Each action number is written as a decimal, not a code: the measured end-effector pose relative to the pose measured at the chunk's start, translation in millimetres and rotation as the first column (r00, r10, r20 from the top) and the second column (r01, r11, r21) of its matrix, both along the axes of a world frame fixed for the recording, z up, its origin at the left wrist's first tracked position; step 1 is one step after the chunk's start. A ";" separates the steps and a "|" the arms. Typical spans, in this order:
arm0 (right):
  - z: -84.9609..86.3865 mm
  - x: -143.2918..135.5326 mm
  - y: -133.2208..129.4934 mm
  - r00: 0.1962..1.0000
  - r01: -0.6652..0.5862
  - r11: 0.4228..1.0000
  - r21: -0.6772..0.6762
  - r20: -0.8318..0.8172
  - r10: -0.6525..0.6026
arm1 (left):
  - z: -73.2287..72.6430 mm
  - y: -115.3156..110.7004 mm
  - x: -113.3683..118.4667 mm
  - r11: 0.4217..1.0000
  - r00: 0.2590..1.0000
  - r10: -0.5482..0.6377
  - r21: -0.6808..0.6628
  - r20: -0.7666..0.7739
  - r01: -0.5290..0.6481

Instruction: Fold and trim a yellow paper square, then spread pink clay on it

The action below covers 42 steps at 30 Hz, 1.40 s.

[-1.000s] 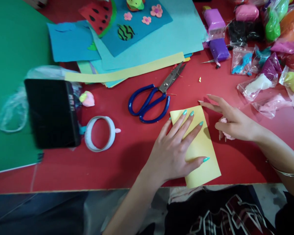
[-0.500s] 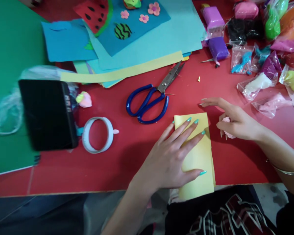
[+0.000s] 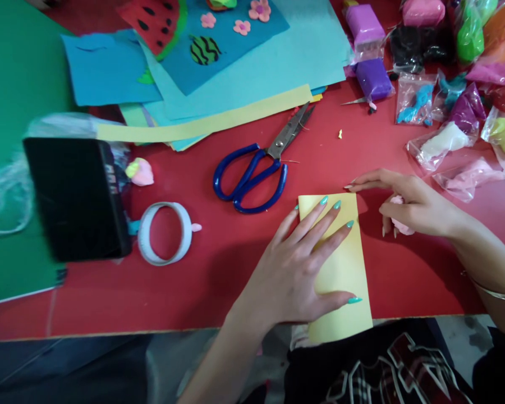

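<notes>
My left hand [image 3: 294, 264] lies flat with fingers spread on a folded sheet of yellow paper [image 3: 345, 280]. The paper's lower end juts past the table's front edge. To the right, my right hand [image 3: 412, 202] keeps a lump of pink clay [image 3: 400, 216] tucked under its thumb and curled fingers. Its index and middle fingers stretch out, with their tips by the paper's upper right corner. Blue-handled scissors [image 3: 261, 168] lie beyond my left hand, their blades pointing up and right.
Bagged coloured clay, such as a purple pack [image 3: 373, 78], crowds the upper right. Blue sheets [image 3: 315, 50] with clay shapes and a yellow strip [image 3: 202, 124] lie at the back. A roll of white tape [image 3: 145, 235] and a black box-like object [image 3: 73, 202] sit at left.
My right hand has shifted slightly right, its outstretched fingertips now nearer the paper's top corner. The folded paper's right edges have come together. My left hand stays flat on it.
</notes>
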State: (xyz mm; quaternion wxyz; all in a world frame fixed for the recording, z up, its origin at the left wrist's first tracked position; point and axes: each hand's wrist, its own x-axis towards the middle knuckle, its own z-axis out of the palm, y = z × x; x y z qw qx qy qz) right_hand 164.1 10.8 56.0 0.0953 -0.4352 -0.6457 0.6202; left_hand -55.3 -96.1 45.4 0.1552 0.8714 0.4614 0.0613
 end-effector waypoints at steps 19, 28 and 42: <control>-1.9 -1.3 0.6 1.000 0.021 0.999 -0.039 -0.005 -0.021 | -0.8 -0.2 2.5 0.999 0.999 0.015 0.045 -0.051 -0.013; -1.4 -0.6 1.1 1.000 0.015 0.999 -0.032 -0.003 -0.015 | -0.8 -0.2 2.9 0.999 0.998 0.020 0.040 -0.058 -0.017; -2.6 0.4 1.3 0.999 0.005 1.000 -0.026 -0.038 -0.006 | 1.3 1.3 3.5 1.000 0.998 0.020 -0.019 -0.065 -0.021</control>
